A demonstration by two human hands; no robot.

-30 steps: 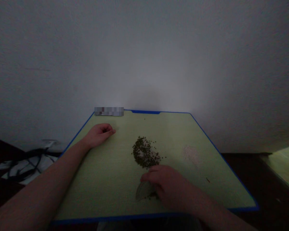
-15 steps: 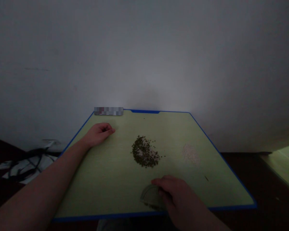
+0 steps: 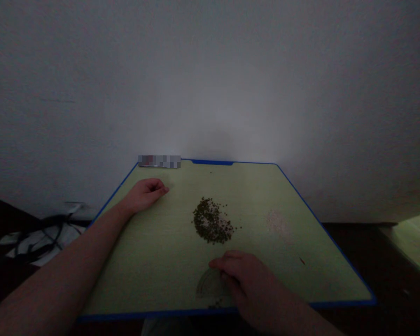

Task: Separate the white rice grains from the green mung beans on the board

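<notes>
My right hand (image 3: 243,277) pinches a clear protractor (image 3: 210,285) near the table's front edge. A few dark grains (image 3: 215,304) lie just below its straight side. Ahead of this hand is a heap of small dark green grains (image 3: 203,223) mixed with pale ones; they look like mung beans and rice, but are too small to be sure. My left hand (image 3: 147,193) rests on the table to the left of the heap, its fingers curled in; nothing shows in it.
A separate patch of pale grains (image 3: 279,224) lies right of the heap, with a thin dark sliver (image 3: 302,261) nearer me. The blue-edged table (image 3: 154,261) meets a wall (image 3: 210,84). A blurred-out flat item (image 3: 159,162) sits at the back left corner. Dark cables (image 3: 42,235) lie beyond the left side.
My right hand has slid a little to the left with the protractor, which now lies flatter. Dark grains show below its straight side. My left hand keeps its place.
</notes>
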